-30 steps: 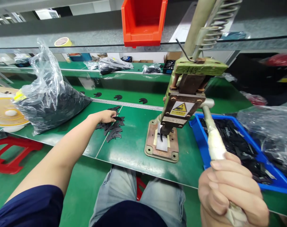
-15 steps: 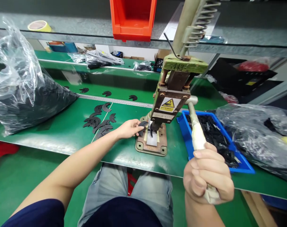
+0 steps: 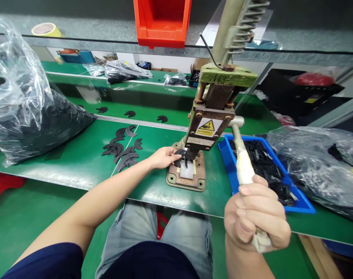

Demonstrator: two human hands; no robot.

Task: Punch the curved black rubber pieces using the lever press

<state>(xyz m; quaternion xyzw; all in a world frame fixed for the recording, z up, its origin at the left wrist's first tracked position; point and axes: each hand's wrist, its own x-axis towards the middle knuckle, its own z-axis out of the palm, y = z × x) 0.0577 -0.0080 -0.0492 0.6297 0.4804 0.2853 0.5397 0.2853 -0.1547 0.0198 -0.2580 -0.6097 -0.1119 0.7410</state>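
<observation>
My left hand [image 3: 165,157] pinches a curved black piece [image 3: 179,158] at the base of a hand press [image 3: 209,124]. The piece lies beside the lowered head of the press, over the light metal plate [image 3: 186,170]. My right hand [image 3: 257,215] is wrapped round the cloth-covered end of the press lever [image 3: 243,166]. Left of the press, several loose curved black pieces [image 3: 126,159] lie in a pile on the green table [image 3: 153,186].
A blue tray [image 3: 230,170] of black parts stands right of the press, with a plastic bag [image 3: 324,166] beyond it. Another large bag [image 3: 33,116] sits at the left. A red bin [image 3: 161,37] hangs above. Several black pieces lie on the far green strip.
My left hand has moved slightly right, bringing the black piece closer in beside the press head. My right hand remains on the lever with hardly any movement.
</observation>
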